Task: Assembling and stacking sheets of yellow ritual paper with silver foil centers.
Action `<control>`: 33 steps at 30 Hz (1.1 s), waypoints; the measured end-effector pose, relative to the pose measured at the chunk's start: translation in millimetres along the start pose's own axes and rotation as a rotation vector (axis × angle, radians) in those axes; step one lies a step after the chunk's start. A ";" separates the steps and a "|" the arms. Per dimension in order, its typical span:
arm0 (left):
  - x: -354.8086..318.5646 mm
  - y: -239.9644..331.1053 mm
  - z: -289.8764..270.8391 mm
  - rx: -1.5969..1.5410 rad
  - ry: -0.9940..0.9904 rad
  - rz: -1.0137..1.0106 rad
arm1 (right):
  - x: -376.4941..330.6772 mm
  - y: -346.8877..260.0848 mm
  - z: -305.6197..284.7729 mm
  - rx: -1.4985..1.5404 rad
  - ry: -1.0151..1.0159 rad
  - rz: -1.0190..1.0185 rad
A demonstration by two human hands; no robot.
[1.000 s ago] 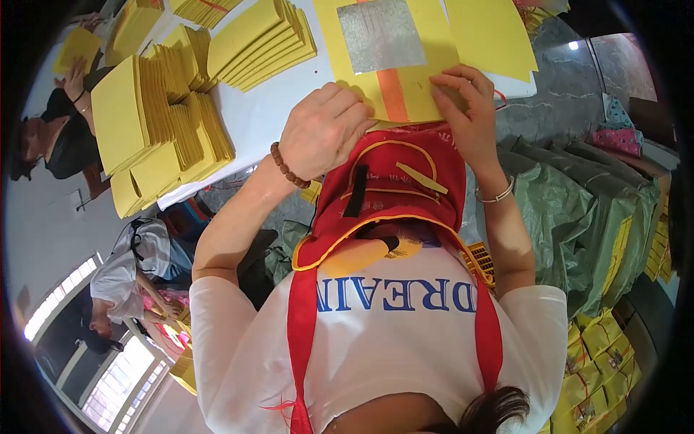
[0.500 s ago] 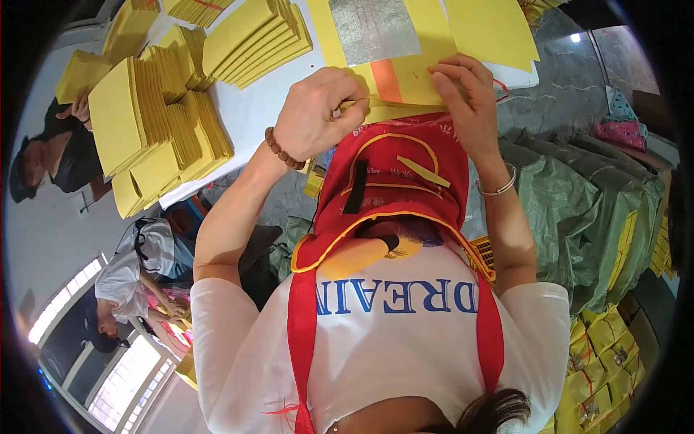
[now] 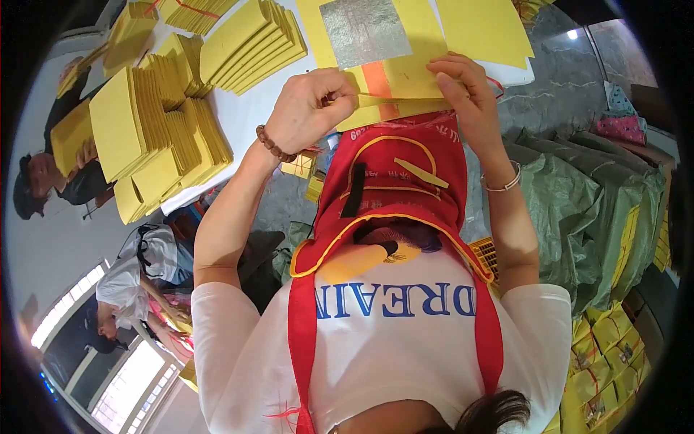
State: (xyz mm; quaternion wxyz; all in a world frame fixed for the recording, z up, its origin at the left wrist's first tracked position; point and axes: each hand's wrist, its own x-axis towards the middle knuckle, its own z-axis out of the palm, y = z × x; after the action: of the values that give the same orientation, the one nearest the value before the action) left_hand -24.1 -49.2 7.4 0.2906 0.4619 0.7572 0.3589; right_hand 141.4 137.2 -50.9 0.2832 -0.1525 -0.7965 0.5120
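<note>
Up at the top centre of the frame, two hands work on one yellow sheet that lies on the white tabletop. It carries one square silver foil patch and one orange patch just below it, and its long axis seems to run left to right, though its upper edge is cut off by the frame. The left hand, with a brown bead bracelet on the wrist, has its fingers pinched narrowly on the lower edge of the sheet. The right hand, with a thin silver bangle, lies with fingers held flat on the sheet's right part, pressing it rather than closing round it. More yellow paper lies under and to the right of the sheet, but how many sheets cannot be told. At the upper left stand several stacks of folded yellow paper, packed too closely to count exactly. A red apron hangs down the middle of the frame and hides the near edge of the tabletop. Two other people show at the left edge, partly cut off. Green sacks fill the right side, with yellow packets at the lower right, too blurred to count.
</note>
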 end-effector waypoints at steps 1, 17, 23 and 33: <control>-0.4 -1.7 -0.4 0.000 0.004 0.001 | -1.2 -0.5 -0.2 0.095 0.000 0.024; 10.9 -29.2 -15.0 0.428 0.203 0.398 | 3.6 21.3 -0.8 0.121 -0.017 0.111; 18.8 -33.6 -9.4 0.648 0.429 0.518 | 12.7 5.4 -12.2 0.067 -0.024 0.035; -25.2 -4.2 2.2 0.317 0.255 0.434 | 12.1 -17.4 -25.0 -0.235 -0.272 -0.270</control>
State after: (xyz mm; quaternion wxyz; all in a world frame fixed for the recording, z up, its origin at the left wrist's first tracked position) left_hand -14.3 -72.7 5.4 0.0336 0.6038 0.7177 0.3451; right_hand 147.8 154.4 -23.7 0.2195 -0.0058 -0.8946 0.3891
